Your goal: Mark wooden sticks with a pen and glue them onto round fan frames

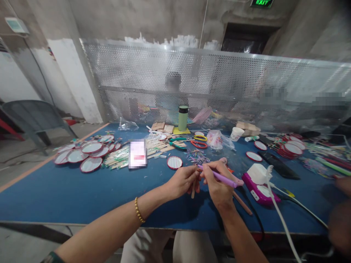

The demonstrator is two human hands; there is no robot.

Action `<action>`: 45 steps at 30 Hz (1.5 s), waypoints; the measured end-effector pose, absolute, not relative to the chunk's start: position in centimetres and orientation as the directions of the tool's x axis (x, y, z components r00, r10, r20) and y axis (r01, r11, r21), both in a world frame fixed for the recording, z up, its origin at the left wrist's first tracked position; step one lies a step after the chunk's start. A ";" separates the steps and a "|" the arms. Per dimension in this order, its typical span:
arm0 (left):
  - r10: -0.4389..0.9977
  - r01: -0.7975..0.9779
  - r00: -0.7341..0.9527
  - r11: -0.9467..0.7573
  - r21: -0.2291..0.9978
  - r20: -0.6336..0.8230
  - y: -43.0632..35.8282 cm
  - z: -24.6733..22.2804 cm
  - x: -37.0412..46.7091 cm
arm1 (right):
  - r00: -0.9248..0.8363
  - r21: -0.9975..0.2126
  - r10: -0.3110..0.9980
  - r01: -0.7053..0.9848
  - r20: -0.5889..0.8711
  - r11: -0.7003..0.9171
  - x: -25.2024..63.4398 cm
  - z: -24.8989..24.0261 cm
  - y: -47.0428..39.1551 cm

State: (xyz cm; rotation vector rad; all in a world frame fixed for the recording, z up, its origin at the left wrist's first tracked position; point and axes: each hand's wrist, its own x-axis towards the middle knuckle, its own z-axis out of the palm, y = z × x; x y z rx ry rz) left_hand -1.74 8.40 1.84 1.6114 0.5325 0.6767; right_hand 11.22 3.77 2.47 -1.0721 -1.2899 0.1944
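My left hand (182, 179) is closed on a thin, flat wooden stick (193, 190), whose lower end points down toward the table edge. In my right hand (219, 184) is a slim purple pen-like tool (225, 179), gripped like a pen. Its tip meets the top of the stick, close to my left fingertips; what lies exactly between the fingers is too small to make out. Just beyond my hands are a round white disc with a red rim (174, 163) and a scatter of small coloured pieces (197, 155).
Red-rimmed discs (91, 147) are heaped at the left, beside wooden sticks (117, 157). Pliers (177, 143), a green bottle (182, 118) and a paper cup (237, 133) stand or lie farther back. A magenta power strip (257, 190) with cables is at the right. Perforated metal screens the back.
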 end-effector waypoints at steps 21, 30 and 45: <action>0.675 -0.041 0.729 -0.120 0.992 0.112 8.6 1.2 -1.7 | 0.302 -0.705 0.652 0.461 0.695 0.539 11.2 2.6 3.8; 0.661 -0.060 0.741 -0.115 0.992 0.121 8.8 1.1 -1.6 | 0.348 -0.747 0.667 0.407 0.659 0.526 11.1 2.5 3.9; 0.657 -0.066 0.746 -0.084 0.994 0.105 8.6 1.7 -1.8 | 0.391 -0.792 0.690 0.355 0.609 0.497 11.2 1.7 3.9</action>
